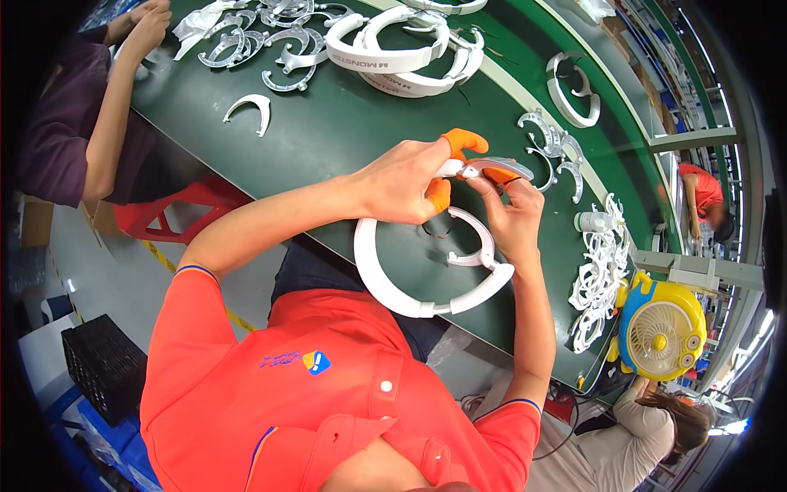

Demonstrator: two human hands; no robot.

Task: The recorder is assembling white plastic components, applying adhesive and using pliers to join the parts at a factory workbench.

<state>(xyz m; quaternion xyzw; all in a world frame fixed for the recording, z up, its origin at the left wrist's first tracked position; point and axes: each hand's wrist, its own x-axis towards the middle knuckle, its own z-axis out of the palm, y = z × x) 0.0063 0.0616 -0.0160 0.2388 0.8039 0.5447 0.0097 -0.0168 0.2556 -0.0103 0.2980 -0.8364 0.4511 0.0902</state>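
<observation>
My left hand [406, 182], with orange finger covers on thumb and forefinger, pinches one end of a large white headphone headband [373, 275] over the green table [344, 123]. My right hand [515, 220] holds the same end from the right, its fingertips on a small grey curved cover piece [502, 169] that lies against the band's tip. The headband loops down toward my chest. A thinner white inner arc [484, 239] sits inside the loop. Both hands are closed on the parts.
Stacked white headbands [393, 49] and silver curved parts [279, 41] lie at the far end, and a lone white arc [250, 105] lies nearer. White parts [602, 271], a small bottle [594, 221] and a yellow fan [660, 328] sit right. A co-worker's arm [115, 123] is at left.
</observation>
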